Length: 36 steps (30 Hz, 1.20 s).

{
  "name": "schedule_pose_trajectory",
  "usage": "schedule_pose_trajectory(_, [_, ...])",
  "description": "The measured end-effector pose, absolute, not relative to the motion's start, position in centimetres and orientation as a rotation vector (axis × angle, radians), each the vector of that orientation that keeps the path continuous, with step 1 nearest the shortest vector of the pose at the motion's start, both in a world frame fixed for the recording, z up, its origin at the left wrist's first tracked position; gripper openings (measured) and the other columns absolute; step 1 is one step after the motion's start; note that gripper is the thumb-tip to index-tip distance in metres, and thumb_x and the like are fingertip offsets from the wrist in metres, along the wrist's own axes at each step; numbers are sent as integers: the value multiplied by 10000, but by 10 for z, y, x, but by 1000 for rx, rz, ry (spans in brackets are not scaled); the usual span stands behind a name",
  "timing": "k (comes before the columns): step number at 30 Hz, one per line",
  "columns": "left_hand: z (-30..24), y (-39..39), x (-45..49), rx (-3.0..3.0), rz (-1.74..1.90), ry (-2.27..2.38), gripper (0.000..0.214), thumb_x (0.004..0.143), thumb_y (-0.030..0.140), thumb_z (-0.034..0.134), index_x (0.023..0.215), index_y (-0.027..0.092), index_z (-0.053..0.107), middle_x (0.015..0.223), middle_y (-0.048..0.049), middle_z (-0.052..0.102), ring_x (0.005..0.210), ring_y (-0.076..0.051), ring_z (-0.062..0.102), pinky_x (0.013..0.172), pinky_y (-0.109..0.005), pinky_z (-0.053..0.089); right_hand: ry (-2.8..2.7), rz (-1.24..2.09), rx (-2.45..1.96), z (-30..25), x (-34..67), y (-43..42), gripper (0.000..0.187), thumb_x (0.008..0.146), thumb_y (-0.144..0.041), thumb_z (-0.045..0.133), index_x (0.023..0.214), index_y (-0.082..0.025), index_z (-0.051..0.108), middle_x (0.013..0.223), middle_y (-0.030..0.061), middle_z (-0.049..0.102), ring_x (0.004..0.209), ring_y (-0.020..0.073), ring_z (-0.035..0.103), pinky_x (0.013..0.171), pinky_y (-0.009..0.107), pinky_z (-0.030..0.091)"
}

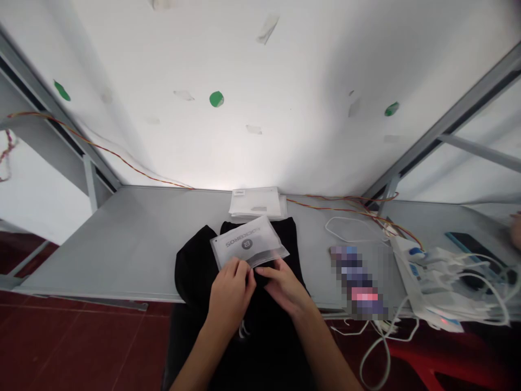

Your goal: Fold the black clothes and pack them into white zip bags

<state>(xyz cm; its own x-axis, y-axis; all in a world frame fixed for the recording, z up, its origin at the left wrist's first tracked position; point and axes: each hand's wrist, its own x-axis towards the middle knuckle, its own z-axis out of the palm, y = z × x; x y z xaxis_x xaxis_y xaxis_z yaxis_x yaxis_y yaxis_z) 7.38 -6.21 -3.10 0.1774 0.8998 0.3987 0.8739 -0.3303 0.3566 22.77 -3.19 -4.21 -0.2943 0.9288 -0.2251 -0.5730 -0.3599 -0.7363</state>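
Note:
A frosted plastic zip bag (250,241) with dark printed lettering lies on top of a black garment (195,271) at the table's near edge. My left hand (230,293) grips the bag's near edge with curled fingers. My right hand (285,285) pinches the same edge just to the right. The garment spills over the table edge toward me, and a white drawstring shows below my left hand.
A stack of similar white bags (255,202) lies behind on the grey table (122,244). White cables and power strips (439,282) crowd the right side, beside a blurred-out item (360,282). Another person's hand (516,231) shows at the far right edge.

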Motion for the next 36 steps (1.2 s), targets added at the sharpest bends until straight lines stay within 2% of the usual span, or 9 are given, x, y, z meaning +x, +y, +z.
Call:
schedule_pose_trajectory(4, [-30, -56, 60, 2377, 720, 1890, 126, 1000, 332, 540, 1041, 225, 591, 1002, -60, 659, 868, -228, 663, 692, -330, 500, -643, 1776, -868, -46, 225, -36, 581, 717, -208, 858, 1252, -279, 642, 1204, 30, 756, 1176, 271, 685, 1052, 449, 522])
schedule_pose_trajectory(9, [-27, -52, 49, 2672, 559, 1605, 200, 1020, 211, 454, 931, 236, 631, 871, -50, 652, 802, -200, 632, 739, -339, 499, -625, 1712, -893, -47, 218, -22, 479, 698, -229, 845, 1146, -282, 687, 1151, 14, 770, 1142, 264, 693, 1036, 433, 528])
schedule_pose_trajectory(17, [-25, -55, 51, 2658, 628, 1403, 155, 998, 191, 459, 931, 215, 597, 920, -63, 641, 876, -241, 632, 767, -385, 536, -553, 1735, -846, -49, 190, 2, 350, 649, -253, 822, 978, -243, 702, 956, 13, 779, 1100, 299, 697, 968, 448, 569])
schedule_pose_trajectory(21, [-27, -53, 51, 2549, 784, 1414, 142, 987, 195, 468, 913, 225, 586, 952, -68, 643, 872, -226, 635, 782, -367, 543, -774, 1843, -850, -43, 186, -1, 403, 633, -227, 851, 1011, -237, 715, 989, 19, 784, 1116, 298, 692, 1005, 449, 549])
schedule_pose_trajectory(25, [-35, -55, 55, 2530, 845, 1492, 142, 986, 201, 480, 896, 214, 589, 944, -78, 624, 880, -236, 629, 807, -387, 551, -741, 1664, -932, -45, 175, 3, 445, 696, -375, 847, 1100, -257, 701, 1030, 7, 781, 1132, 313, 687, 1008, 478, 551])
schedule_pose_trajectory(28, [-40, -57, 44, 2502, 895, 1483, 89, 980, 296, 593, 989, 210, 616, 1095, -102, 636, 1021, -261, 639, 889, -419, 557, -758, 1558, -1000, -52, 177, 2, 475, 776, -453, 801, 1196, -275, 672, 1129, 2, 762, 1215, 297, 650, 1091, 470, 496])
schedule_pose_trajectory(30, [-42, -60, 27, 2512, 904, 1433, 314, 903, 390, 731, 1147, 226, 620, 1260, -120, 625, 1157, -296, 619, 959, -454, 547, -953, 1439, -1071, -55, 191, -4, 494, 817, -457, 784, 1256, -275, 650, 1201, 15, 740, 1263, 281, 618, 1146, 455, 440])
schedule_pose_trajectory(32, [-46, -65, 9, 2529, 883, 1424, 506, 858, 386, 788, 1303, 257, 585, 1368, -117, 606, 1243, -313, 591, 998, -473, 532, -1221, 1319, -1178, -56, 210, -14, 488, 858, -463, 755, 1288, -264, 638, 1189, 46, 740, 1174, 285, 659, 1080, 468, 490])
schedule_pose_trajectory(36, [-58, -78, -11, 2528, 975, 1496, 362, 947, 210, 680, 1294, 296, 630, 1343, -66, 653, 1233, -260, 608, 1004, -425, 523, -1303, 1415, -1244, -53, 242, -38, 529, 851, -464, 768, 1313, -265, 607, 1027, 59, 752, 844, 259, 707, 726, 409, 598])
